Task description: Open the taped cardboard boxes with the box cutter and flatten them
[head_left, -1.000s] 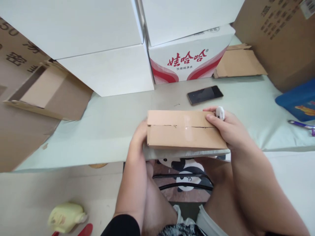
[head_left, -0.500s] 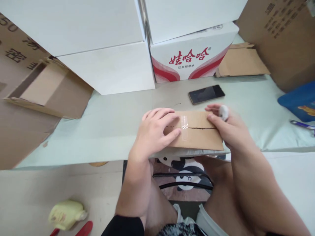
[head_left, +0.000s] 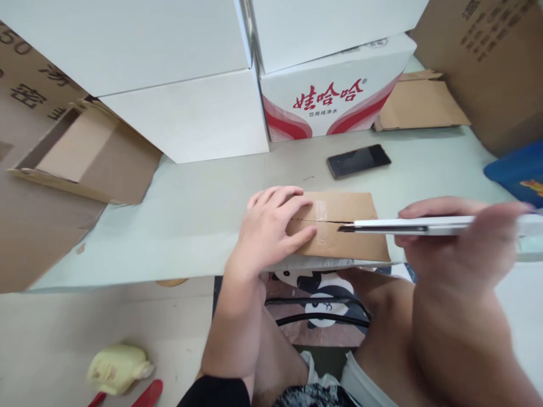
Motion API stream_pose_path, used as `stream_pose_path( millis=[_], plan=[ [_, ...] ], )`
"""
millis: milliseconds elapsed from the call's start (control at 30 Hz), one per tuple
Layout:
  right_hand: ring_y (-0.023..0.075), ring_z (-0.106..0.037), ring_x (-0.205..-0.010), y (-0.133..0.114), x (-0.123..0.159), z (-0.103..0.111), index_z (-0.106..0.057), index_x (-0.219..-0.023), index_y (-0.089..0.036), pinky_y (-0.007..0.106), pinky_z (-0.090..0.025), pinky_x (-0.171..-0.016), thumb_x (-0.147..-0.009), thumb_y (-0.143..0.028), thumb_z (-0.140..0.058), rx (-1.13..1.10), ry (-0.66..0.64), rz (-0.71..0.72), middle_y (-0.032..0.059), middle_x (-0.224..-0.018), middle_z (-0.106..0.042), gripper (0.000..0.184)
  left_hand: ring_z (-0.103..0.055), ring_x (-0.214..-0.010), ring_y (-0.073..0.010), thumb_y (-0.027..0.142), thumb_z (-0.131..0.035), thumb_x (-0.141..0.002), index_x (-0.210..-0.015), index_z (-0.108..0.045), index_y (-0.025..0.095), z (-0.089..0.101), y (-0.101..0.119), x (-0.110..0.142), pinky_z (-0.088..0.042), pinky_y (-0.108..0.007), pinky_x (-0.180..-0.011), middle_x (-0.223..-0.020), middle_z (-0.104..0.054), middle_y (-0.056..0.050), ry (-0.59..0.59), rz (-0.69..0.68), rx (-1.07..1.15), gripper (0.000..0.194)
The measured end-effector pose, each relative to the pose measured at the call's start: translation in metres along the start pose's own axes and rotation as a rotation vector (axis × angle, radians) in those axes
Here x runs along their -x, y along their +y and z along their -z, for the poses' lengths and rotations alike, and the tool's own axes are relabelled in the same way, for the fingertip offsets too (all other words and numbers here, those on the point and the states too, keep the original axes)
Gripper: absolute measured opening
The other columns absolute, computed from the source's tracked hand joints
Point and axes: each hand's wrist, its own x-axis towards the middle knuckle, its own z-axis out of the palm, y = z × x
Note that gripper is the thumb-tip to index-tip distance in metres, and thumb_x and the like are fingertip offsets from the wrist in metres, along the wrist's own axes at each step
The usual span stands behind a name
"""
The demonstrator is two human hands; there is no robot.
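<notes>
A small brown cardboard box (head_left: pixel 356 243) lies near the table's front edge, with clear tape across its centre seam. My left hand (head_left: pixel 274 226) rests over its left end, fingers spread and thumb apart, pressing on the top. My right hand (head_left: pixel 453 243) is closed around a white box cutter (head_left: pixel 407 226), held level and pointing left. The cutter's dark tip appears over the seam, right of the tape; whether it touches the cardboard I cannot tell. My palm hides part of the handle.
A black phone (head_left: pixel 358 161) lies behind the box. White cartons (head_left: pixel 186 124) and a red-lettered carton (head_left: pixel 331 107) stand at the back. An open brown carton (head_left: pixel 127 164) is at left, folded cardboard (head_left: pixel 424 104) and a blue container (head_left: pixel 517 172) at right. A yellow bottle (head_left: pixel 119 367) lies on the floor.
My right hand has left the box's right end and moved right and up. The box cutter now points left over the box. My left hand stays on the box.
</notes>
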Motion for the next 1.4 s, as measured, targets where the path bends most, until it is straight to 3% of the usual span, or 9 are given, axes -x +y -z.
stream_pose_path(
  millis=[100,200,633,1067,1267,1400],
  plan=[
    [0.0151,-0.057,-0.045,0.003,0.005,-0.006,-0.075,-0.067,-0.023,0.027,-0.041,-0.041,-0.079,-0.044,-0.075,-0.024,0.053,-0.118,0.0011,-0.053,-0.065,0.024,-0.055,-0.132,-0.0276,0.045,-0.066,-0.091,-0.123,-0.067,0.028,0.000,0.000,0.000,-0.038,-0.047,-0.114,-0.141,-0.064,-0.002,0.006,-0.008,0.004,0.037],
    [0.0117,-0.056,-0.047,0.001,0.005,-0.010,-0.077,-0.066,-0.023,0.022,-0.040,-0.043,-0.075,-0.027,-0.073,0.047,0.002,-0.202,-0.0012,-0.052,-0.064,0.011,-0.055,-0.132,-0.0276,0.045,-0.065,-0.091,-0.123,-0.067,0.028,-0.001,0.000,0.000,-0.038,-0.047,-0.114,-0.141,-0.064,-0.002,0.010,-0.007,0.010,0.036],
    [0.0126,-0.058,-0.049,-0.002,0.001,-0.009,-0.075,-0.064,-0.022,0.023,-0.042,-0.044,-0.077,-0.027,-0.070,0.189,-0.147,-0.087,-0.0006,-0.055,-0.066,0.015,-0.055,-0.133,-0.0270,0.044,-0.065,-0.091,-0.122,-0.068,0.029,0.000,0.002,0.000,-0.037,-0.047,-0.115,-0.142,-0.064,-0.002,0.002,0.018,0.006,0.034],
    [0.0134,-0.056,-0.049,-0.016,-0.007,-0.002,-0.072,-0.061,-0.023,0.026,-0.036,-0.044,-0.076,-0.035,-0.066,0.304,-0.264,-0.059,-0.0009,-0.054,-0.065,0.020,-0.056,-0.132,-0.0284,0.045,-0.067,-0.090,-0.120,-0.068,0.029,-0.001,0.000,-0.002,-0.038,-0.049,-0.116,-0.140,-0.065,-0.003,0.006,0.018,0.029,0.034],
    [0.0163,-0.057,-0.054,-0.014,-0.008,0.011,-0.072,-0.062,-0.022,0.028,-0.040,-0.049,-0.074,-0.040,-0.067,0.373,-0.163,-0.138,0.0008,-0.057,-0.066,0.022,-0.056,-0.132,-0.0290,0.045,-0.070,-0.087,-0.119,-0.068,0.029,-0.002,-0.001,-0.002,-0.038,-0.049,-0.117,-0.139,-0.065,-0.004,0.018,0.018,0.038,0.036],
    [0.0198,-0.060,-0.063,0.002,-0.018,0.028,-0.071,-0.073,-0.023,0.031,-0.047,-0.058,-0.080,-0.041,-0.064,0.392,-0.110,-0.090,0.0021,-0.063,-0.066,0.021,-0.057,-0.131,-0.0297,0.045,-0.070,-0.086,-0.117,-0.069,0.028,-0.001,-0.002,-0.002,-0.039,-0.052,-0.116,-0.138,-0.066,-0.005,0.027,0.022,0.066,0.036]
  ],
)
